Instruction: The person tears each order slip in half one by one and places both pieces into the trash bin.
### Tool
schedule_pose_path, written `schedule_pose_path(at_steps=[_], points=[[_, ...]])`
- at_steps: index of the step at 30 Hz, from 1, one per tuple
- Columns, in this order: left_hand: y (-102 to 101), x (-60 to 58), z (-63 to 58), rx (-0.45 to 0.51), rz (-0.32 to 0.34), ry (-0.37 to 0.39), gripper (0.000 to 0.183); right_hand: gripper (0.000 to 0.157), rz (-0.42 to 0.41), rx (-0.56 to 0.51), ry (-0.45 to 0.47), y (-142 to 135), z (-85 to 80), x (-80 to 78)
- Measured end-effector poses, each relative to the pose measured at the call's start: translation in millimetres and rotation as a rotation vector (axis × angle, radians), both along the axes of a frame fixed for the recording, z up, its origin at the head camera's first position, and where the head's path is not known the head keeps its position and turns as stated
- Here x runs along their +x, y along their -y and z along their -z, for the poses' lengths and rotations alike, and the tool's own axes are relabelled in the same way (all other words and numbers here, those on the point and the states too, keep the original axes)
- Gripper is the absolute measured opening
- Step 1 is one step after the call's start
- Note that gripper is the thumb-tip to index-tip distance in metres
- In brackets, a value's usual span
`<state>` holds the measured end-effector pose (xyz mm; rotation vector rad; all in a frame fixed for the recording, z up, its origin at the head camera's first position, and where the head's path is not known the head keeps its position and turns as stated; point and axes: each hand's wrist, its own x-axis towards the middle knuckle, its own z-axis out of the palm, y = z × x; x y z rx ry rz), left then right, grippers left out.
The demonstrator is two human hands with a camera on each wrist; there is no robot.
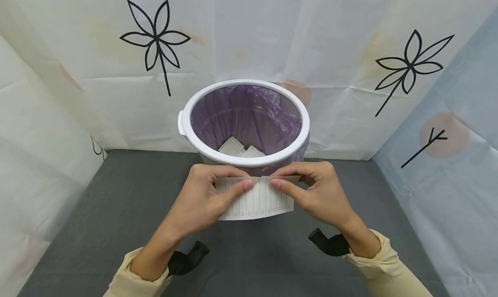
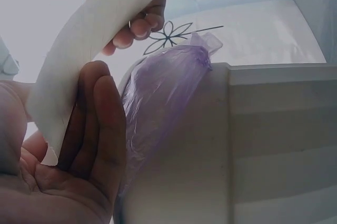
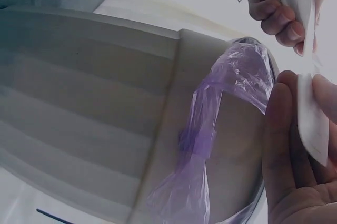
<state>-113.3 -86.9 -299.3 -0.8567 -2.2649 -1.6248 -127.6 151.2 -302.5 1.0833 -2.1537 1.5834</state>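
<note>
A sheet of lined white paper (image 1: 254, 204) is stretched between both hands in front of the trash bin. My left hand (image 1: 212, 193) pinches its upper edge between thumb and fingers, left of the middle. Close beside it, my right hand (image 1: 317, 193) pinches the same edge from the right. Between the two thumbs the edge shows a small notch. In the left wrist view the paper (image 2: 89, 34) curves from one hand to the other. Just behind the hands stands the white-rimmed trash bin (image 1: 186, 119), lined with a purple plastic bag (image 1: 249, 111).
Inside the bin lie pieces of white paper (image 1: 232, 146). The bag's gathered end (image 3: 197, 142) hangs over the outside of the bin. A dark grey table top (image 1: 128, 202) lies underneath, with white flower-printed cloth (image 1: 249, 37) behind.
</note>
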Motion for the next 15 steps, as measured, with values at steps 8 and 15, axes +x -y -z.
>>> schedule_pose_path(at_steps=[8, 15], points=[[-1.7, -0.3, -0.4, -0.005, 0.000, -0.042, 0.003, 0.012, 0.046, 0.003, -0.052, -0.7, 1.5, 0.8], [-3.0, -0.3, -0.2, 0.019, 0.009, -0.076, 0.003, 0.008, 0.034, -0.043, -0.053, 0.8, 2.9, 1.1]])
